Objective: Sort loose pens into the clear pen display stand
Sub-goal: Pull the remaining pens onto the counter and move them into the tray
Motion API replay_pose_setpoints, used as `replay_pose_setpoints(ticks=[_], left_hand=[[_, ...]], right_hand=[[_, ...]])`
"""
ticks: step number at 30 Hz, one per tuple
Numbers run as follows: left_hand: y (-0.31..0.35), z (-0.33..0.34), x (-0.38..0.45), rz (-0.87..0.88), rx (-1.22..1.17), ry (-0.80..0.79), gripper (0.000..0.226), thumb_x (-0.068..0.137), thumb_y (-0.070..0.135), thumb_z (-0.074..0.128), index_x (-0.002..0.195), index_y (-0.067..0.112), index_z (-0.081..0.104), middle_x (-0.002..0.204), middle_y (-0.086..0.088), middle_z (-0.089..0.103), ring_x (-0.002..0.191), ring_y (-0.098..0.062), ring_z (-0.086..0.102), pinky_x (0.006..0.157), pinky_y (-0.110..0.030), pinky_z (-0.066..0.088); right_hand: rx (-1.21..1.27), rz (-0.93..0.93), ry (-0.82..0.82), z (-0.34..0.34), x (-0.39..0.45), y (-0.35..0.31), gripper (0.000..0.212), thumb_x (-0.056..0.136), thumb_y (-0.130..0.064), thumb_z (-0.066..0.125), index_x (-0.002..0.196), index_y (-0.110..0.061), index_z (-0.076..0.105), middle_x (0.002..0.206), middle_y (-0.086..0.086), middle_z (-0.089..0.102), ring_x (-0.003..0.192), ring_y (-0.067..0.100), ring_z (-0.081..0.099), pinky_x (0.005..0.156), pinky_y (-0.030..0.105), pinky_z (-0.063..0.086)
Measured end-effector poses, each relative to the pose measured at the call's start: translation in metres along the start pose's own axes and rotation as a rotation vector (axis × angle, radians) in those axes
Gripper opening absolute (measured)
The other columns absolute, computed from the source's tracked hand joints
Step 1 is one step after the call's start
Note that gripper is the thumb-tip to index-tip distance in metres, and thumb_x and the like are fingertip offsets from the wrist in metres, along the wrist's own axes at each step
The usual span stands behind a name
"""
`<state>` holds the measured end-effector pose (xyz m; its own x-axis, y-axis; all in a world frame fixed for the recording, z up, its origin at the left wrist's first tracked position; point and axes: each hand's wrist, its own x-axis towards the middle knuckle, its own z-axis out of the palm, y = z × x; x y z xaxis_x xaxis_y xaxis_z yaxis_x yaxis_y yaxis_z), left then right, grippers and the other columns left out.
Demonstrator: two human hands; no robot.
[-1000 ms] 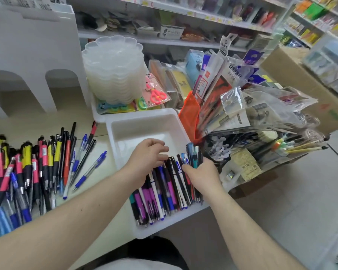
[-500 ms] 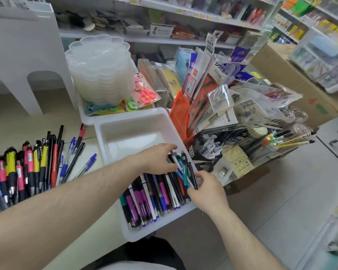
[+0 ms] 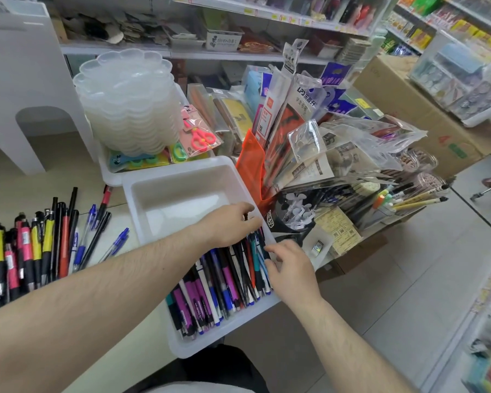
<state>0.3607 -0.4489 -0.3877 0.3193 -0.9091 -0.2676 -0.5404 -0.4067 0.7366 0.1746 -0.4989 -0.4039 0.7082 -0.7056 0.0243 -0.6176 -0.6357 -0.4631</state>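
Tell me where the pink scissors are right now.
In the head view, the packaged pink scissors sit upper centre, just right of the stack of clear trays and behind the white bin holding pens.

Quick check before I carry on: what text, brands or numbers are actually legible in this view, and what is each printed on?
"LPS", followed by Chinese characters I cannot read reliably: on the tall clear hanging packet.
"30": on the red-and-white packet.
Print on the purple pen in the white tray: too small to read.
Label on the white shelf box: blurred.
Yellow shelf price tags: unreadable.
Cardboard box markings: unreadable.
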Motion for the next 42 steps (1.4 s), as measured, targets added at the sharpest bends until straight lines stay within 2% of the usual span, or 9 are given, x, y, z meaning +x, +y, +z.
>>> replay_pose_setpoints(ticks=[3,9,16,20,23,28,32,37,42], left_hand=[[0.002,0.005,0.001,-0.006,0.111,-0.007,0.07,0.093,0.046,0.058,0.151,0.015,0.035,0.151,-0.005,0.044,0.135,-0.021,0.046,0.107,-0.03,0.039],[-0.006,-0.004,-0.005,0.033,0.136,-0.22,0.068,0.093,0.008,0.045,0.155,0.025,0.024,0.155,-0.003,0.038,0.14,-0.021,0.038,0.113,-0.029,0.031],[-0.023,-0.013,-0.007,0.131,0.312,-0.159,0.06,0.095,0.036,0.055,0.151,0.029,0.034,0.151,0.005,0.045,0.135,-0.016,0.045,0.11,-0.031,0.038],[-0.025,-0.01,-0.011,0.176,0.247,-0.068,0.058,0.092,0.037,0.063,0.146,0.024,0.043,0.143,0.005,0.053,0.128,-0.014,0.051,0.105,-0.03,0.042],[-0.026,-0.007,-0.012,0.169,0.238,-0.007,0.06,0.09,0.042,0.065,0.144,0.024,0.045,0.138,0.002,0.056,0.123,-0.015,0.053,0.1,-0.031,0.045],[-0.03,-0.003,-0.021,0.136,0.304,0.09,0.058,0.089,0.051,0.064,0.138,0.025,0.048,0.129,0.002,0.059,0.115,-0.018,0.056,0.093,-0.037,0.049],[-0.027,0.008,-0.02,0.024,0.285,0.154,0.06,0.09,0.057,0.059,0.137,0.02,0.048,0.127,-0.001,0.06,0.113,-0.021,0.058,0.091,-0.04,0.051],[-0.015,0.017,-0.012,-0.052,0.367,0.13,0.05,0.098,0.053,0.045,0.129,0.014,0.053,0.119,-0.01,0.064,0.105,-0.028,0.061,0.085,-0.041,0.052],[-0.01,0.015,-0.015,0.045,0.336,0.002,0.054,0.102,0.042,0.04,0.149,0.017,0.034,0.145,-0.008,0.05,0.127,-0.028,0.051,0.1,-0.039,0.046]], right_hand=[[0.002,0.062,0.037,-0.002,-0.009,-0.001,0.023,0.088,-0.013,0.065,0.11,-0.015,0.071,0.09,-0.018,0.049,0.083,0.004,0.048,0.072,0.007,0.036],[-0.094,0.129,-0.094,-0.004,-0.014,0.006,0.031,0.091,-0.01,0.057,0.119,-0.018,0.066,0.09,-0.013,0.05,0.085,0.008,0.049,0.077,0.019,0.042],[-0.118,0.169,-0.138,-0.006,-0.011,0.0,0.012,0.094,-0.028,0.06,0.104,-0.022,0.065,0.085,-0.01,0.059,0.082,0.011,0.055,0.074,0.028,0.05],[-0.171,0.196,-0.145,-0.005,-0.008,-0.003,0.007,0.096,-0.03,0.057,0.093,-0.024,0.056,0.086,-0.007,0.063,0.081,0.013,0.056,0.067,0.029,0.046],[-0.162,0.216,-0.138,-0.004,-0.008,-0.005,0.012,0.096,-0.028,0.057,0.085,-0.024,0.055,0.083,-0.007,0.062,0.079,0.013,0.055,0.063,0.026,0.041],[-0.136,0.278,-0.163,-0.01,-0.008,-0.006,0.008,0.091,-0.025,0.06,0.083,-0.024,0.061,0.078,-0.01,0.063,0.075,0.01,0.059,0.063,0.028,0.052],[-0.122,0.262,-0.15,-0.013,-0.009,-0.012,0.002,0.087,-0.024,0.061,0.088,-0.023,0.06,0.08,-0.01,0.062,0.078,0.012,0.059,0.064,0.028,0.05],[-0.156,0.27,-0.228,-0.007,-0.011,-0.021,0.005,0.09,-0.026,0.06,0.094,-0.024,0.057,0.089,-0.005,0.065,0.086,0.018,0.06,0.071,0.03,0.05],[-0.028,0.292,-0.189,0.0,-0.016,-0.019,0.004,0.09,-0.025,0.063,0.094,-0.025,0.063,0.08,-0.011,0.062,0.083,0.013,0.059,0.075,0.028,0.051]])
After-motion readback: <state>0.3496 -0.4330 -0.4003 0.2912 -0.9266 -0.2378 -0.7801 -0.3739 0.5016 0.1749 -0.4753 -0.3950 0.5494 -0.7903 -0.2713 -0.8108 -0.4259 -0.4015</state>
